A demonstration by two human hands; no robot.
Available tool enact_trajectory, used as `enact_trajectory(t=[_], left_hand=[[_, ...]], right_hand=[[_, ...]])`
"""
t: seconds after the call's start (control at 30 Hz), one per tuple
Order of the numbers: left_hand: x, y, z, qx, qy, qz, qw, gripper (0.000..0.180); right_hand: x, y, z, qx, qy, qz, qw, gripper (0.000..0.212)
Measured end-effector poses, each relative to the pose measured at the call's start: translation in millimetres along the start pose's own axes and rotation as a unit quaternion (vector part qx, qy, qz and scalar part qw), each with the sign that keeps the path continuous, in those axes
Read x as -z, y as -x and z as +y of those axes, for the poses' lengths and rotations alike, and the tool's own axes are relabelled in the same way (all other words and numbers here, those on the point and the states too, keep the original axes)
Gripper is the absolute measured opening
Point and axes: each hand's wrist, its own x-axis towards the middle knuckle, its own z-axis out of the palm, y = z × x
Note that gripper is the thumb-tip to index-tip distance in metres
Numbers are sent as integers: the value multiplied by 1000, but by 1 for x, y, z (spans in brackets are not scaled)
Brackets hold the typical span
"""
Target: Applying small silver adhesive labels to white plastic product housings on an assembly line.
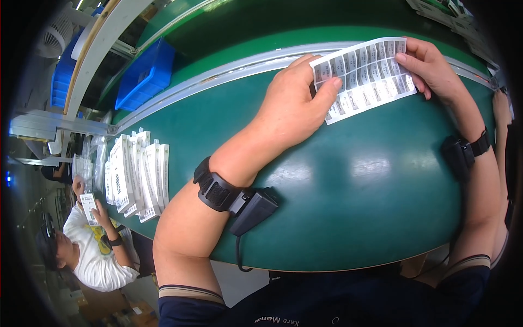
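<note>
Between my two hands a sheet of labels [365, 76] is stretched out above the far side of the green table. Rows of small silver-grey stickers cover it on a white backing. My left hand [299, 98] pinches its left edge, thumb on top and fingers behind. At the upper right corner my right hand [427, 62] grips the sheet between thumb and fingers. Both forearms carry a black strap with a small black device, and a cable hangs from the left one.
Stacked white boxes [139, 174] stand at the table's left end. Beyond the metal rail is a blue bin [146, 73]. A co-worker [101, 240] at the left holds a white box [89, 209]. Another person's arm [501, 109] shows at the right edge. The green tabletop [348, 201] lies beneath my arms.
</note>
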Motion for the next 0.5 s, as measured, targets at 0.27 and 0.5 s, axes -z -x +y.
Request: enact_trajectory(t=[0.27, 0.5], left_hand=[[-1, 0, -2, -6, 4, 4, 1000, 26], [-2, 0, -3, -16, 10, 8, 1000, 26]], right_hand=[[-1, 1, 0, 3, -5, 1, 1000, 32], [-1, 1, 1, 6, -14, 2, 1000, 34]])
